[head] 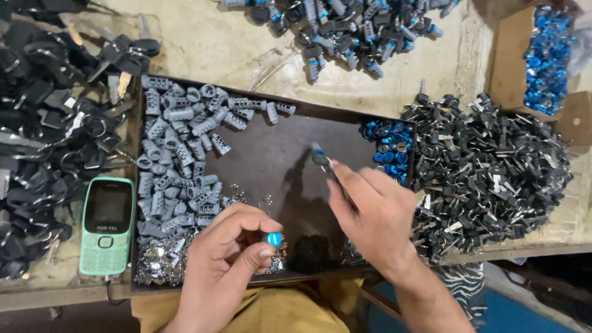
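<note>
My left hand (225,259) pinches a small lock cylinder with a blue cap (273,238) between thumb and fingers, low over the dark tray (277,154). Above the tray's middle, my right hand (370,213) grips a thin tool (322,157) whose tip points up and left. Grey lock cylinders (176,160) are heaped in the tray's left part. Blue caps (387,145) lie in a small pile at its right edge, near my right hand. Tiny shiny metal bits (161,256) and a dark clump (308,253) sit at the tray's front.
A mint-green keypad phone (106,225) lies left of the tray. Black-headed keys on rings (43,135) cover the far left; a big heap of black-headed keys (487,166) fills the right. Assembled cylinders (351,31) lie at the top. A cardboard box holds blue caps (546,55).
</note>
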